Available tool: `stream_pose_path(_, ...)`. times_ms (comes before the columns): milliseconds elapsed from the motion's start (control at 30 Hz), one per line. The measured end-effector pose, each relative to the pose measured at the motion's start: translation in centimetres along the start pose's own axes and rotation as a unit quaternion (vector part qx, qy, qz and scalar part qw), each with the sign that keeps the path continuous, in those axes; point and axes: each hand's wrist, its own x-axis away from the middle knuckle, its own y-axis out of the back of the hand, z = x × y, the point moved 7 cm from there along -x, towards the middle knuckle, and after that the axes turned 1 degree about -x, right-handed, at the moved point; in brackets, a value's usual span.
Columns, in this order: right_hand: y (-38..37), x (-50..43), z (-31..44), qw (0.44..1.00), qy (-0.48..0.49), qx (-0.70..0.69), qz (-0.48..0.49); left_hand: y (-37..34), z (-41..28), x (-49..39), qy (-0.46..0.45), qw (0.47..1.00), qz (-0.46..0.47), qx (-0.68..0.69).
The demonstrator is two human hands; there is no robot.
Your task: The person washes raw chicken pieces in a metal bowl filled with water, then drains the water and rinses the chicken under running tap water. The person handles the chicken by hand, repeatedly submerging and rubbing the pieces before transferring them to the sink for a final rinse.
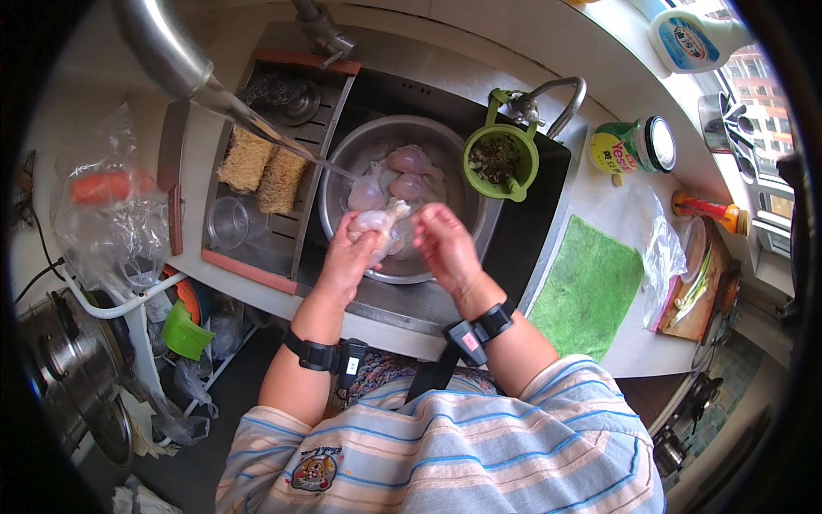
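My left hand point(347, 254) grips a raw chicken drumstick point(376, 221) by its meaty part, with the bone end pointing up and to the right. The drumstick is held over the near side of a stainless steel basin point(472, 228) in the sink. Just to the right of it is my right hand point(447, 247), fingers curled and slightly blurred; whether anything is between its fingertips cannot be made out. Several more raw drumsticks point(411, 159) lie in water in the basin. A stream of water point(337, 169) falls into it from the upper left.
A green strainer point(532, 172) with food scraps hangs at the sink's right corner, by a small curved tap point(573, 96). On the left drainer lie two loofah-like pads point(280, 180) and a clear plastic cup point(228, 221). A large metal spout point(167, 51) reaches in overhead. A green cloth point(587, 289) covers the right counter.
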Motion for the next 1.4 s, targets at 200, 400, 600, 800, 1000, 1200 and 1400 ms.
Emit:
stream_pose_path(200,-1.3,-0.8,0.8,0.982,-0.111,0.156,0.011,2.2,0.7,0.7,0.025,0.999,-0.033,-0.003)
stream_pose_path(400,-0.7,-1.9,-0.7,0.928,-0.064,0.366,0.032,0.3,0.2,0.3,0.024,0.999,0.029,0.011)
stream_pose_path(600,2.3,-1.7,-3.9,0.938,-0.161,0.299,-0.064,-2.5,-0.2,0.7,-0.098,0.939,0.076,-0.319)
stream_pose_path(800,10.6,-7.3,-4.9,0.841,-0.153,0.517,-0.048,-2.7,0.4,0.9,-0.094,0.895,0.112,-0.421)
stream_pose_path(1000,1.4,-5.1,-5.7,0.539,0.013,0.837,0.089,-1.2,-0.5,1.6,-0.116,0.869,0.088,-0.473)
stream_pose_path(1200,4.2,-7.4,-4.5,0.413,0.039,0.909,0.035,-0.4,-1.3,2.3,-0.114,0.87,0.091,-0.471)
stream_pose_path(1400,4.7,-7.6,-4.0,0.419,-0.14,0.894,0.078,0.1,-1.2,2.1,-0.128,0.873,0.084,-0.463)
